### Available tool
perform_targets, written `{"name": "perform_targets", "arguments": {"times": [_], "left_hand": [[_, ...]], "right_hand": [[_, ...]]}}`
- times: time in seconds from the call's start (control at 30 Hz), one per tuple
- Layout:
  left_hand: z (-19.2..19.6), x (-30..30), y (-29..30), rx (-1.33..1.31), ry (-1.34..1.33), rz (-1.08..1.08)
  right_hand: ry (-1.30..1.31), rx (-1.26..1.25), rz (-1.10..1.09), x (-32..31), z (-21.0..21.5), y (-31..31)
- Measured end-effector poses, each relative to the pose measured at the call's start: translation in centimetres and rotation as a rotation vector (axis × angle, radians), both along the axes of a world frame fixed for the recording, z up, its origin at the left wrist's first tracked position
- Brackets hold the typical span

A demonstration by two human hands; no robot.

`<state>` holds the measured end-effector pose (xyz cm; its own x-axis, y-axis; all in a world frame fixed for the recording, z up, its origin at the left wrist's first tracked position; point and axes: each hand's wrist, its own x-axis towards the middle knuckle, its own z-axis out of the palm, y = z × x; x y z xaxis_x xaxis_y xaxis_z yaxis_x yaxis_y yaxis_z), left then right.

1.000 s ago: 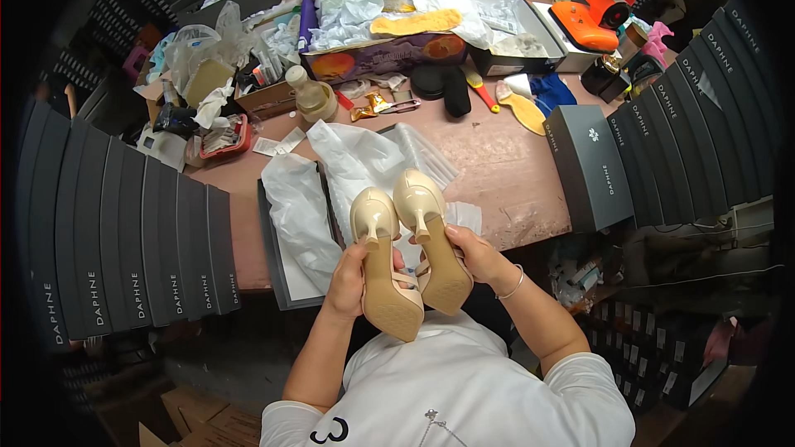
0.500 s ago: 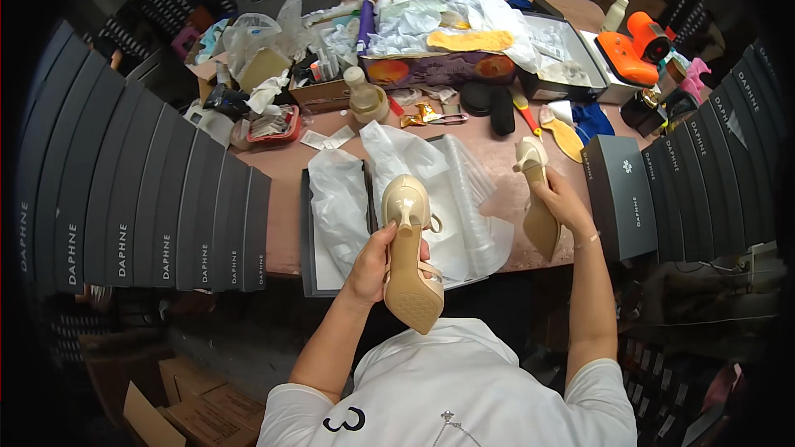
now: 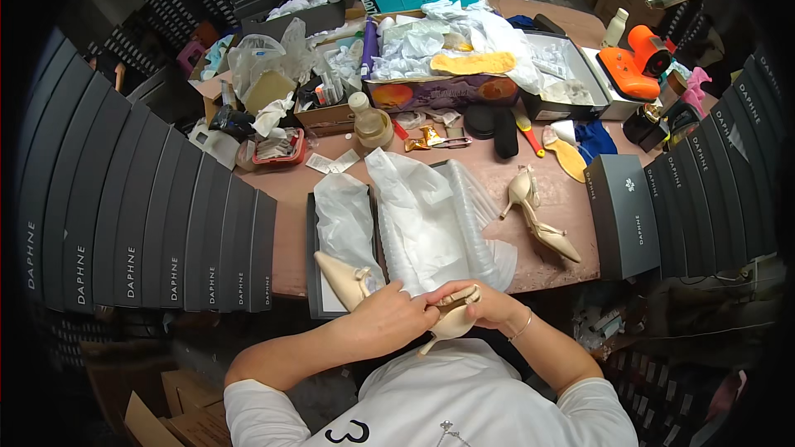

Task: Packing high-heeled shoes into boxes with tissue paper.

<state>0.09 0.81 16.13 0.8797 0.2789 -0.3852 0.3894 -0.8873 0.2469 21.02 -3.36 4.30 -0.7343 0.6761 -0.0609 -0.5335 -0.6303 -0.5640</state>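
The left hand (image 3: pixel 387 316) curls its fingers around the beige shoe (image 3: pixel 339 280); right hand (image 3: pixel 484 308) fingers pinch near its strap (image 3: pixel 474 290); strap handling seems underway; next likely needs steadiness.

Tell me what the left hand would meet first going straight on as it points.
Most likely the right hand, close ahead at the heel end of the held beige pointed-toe high-heeled shoe, though depth is unclear.

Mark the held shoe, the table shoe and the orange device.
Held shoe (image 3: pixel 339 281): head view, on its toe.
Table shoe (image 3: pixel 554 241): head view, on its toe.
Orange device (image 3: pixel 627 74): head view, on its base.
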Motion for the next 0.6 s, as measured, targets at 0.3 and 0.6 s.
{"name": "perform_targets", "arguments": {"times": [0.3,0.6], "left_hand": [[-7.5,-5.1,18.1,-0.746,-0.993,1.323],[10.6,5.2,19.6,-0.407,-1.083,0.456]], "right_hand": [[-0.127,0.103,-0.613,8.3,2.1,-2.4],[0.155,-0.005,-0.897,9.8,1.7,-6.1]]}}
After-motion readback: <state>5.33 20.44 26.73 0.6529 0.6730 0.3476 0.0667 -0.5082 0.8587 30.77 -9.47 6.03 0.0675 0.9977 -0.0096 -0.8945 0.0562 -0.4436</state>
